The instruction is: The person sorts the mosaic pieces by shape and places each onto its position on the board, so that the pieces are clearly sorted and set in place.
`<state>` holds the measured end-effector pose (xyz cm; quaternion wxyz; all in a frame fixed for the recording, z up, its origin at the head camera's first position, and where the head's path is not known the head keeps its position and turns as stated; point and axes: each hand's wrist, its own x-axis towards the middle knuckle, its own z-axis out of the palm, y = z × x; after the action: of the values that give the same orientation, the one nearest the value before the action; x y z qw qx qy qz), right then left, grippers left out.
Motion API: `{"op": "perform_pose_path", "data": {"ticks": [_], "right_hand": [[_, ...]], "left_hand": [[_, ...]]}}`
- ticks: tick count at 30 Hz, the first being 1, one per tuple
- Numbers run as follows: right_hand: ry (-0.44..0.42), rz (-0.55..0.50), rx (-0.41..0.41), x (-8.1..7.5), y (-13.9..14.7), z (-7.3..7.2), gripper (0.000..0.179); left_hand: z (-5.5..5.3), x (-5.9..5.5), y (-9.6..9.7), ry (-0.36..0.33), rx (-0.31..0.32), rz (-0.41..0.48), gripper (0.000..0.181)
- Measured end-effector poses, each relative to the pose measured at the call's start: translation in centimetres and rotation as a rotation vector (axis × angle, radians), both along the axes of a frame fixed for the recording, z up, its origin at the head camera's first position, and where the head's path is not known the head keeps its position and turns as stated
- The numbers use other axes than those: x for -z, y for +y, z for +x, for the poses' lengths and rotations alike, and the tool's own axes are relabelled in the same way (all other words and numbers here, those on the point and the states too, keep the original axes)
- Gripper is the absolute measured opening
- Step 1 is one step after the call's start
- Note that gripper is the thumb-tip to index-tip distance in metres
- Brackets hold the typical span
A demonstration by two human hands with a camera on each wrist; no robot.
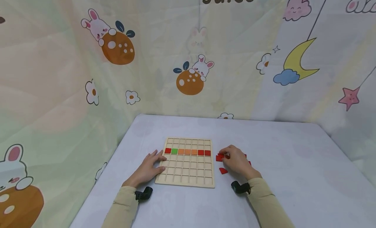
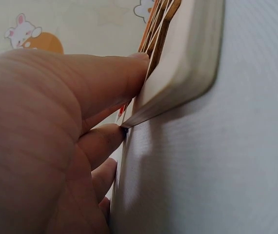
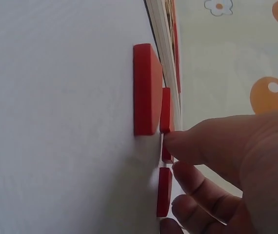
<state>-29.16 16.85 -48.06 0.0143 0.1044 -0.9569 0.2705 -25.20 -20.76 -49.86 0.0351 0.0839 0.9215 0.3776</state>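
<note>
A light wooden grid board lies flat, one row of its cells filled with coloured square tiles. That row holds a red tile, a green tile, three orange tiles and two red ones at the right end. My left hand rests at the board's left edge, its thumb on the rim in the left wrist view. Right of the board, my right hand bends over loose red tiles. Its thumb and index finger pinch at a red tile, partly hidden behind the thumb.
Another red tile lies nearer the person, and more red edges show beyond the right hand. A white cloth-covered table carries everything. Behind it hangs a curtain printed with rabbits and flowers.
</note>
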Motion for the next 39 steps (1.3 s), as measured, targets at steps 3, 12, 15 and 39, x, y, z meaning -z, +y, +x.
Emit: {"op": "perform_pose_path", "data": {"ticks": [3, 12, 15, 39], "right_hand": [[-0.007, -0.003, 0.001, -0.12, -0.07, 0.09, 0.028], [-0.012, 0.012, 0.012, 0.05, 0.01, -0.05, 0.033], [-0.016, 0.008, 0.012, 0.06, 0.07, -0.09, 0.034], [-0.060, 0.060, -0.067, -0.59, -0.90, 0.30, 0.022]], "left_hand": [[0.00, -0.13, 0.00, -0.004, 0.001, 0.003, 0.032], [0.05, -0.14, 0.02, -0.009, -0.004, 0.006, 0.032], [0.00, -0.14, -0.02, -0.010, 0.001, 0.006, 0.032], [-0.23, 0.21, -0.21, 0.028, 0.032, 0.001, 0.032]]}}
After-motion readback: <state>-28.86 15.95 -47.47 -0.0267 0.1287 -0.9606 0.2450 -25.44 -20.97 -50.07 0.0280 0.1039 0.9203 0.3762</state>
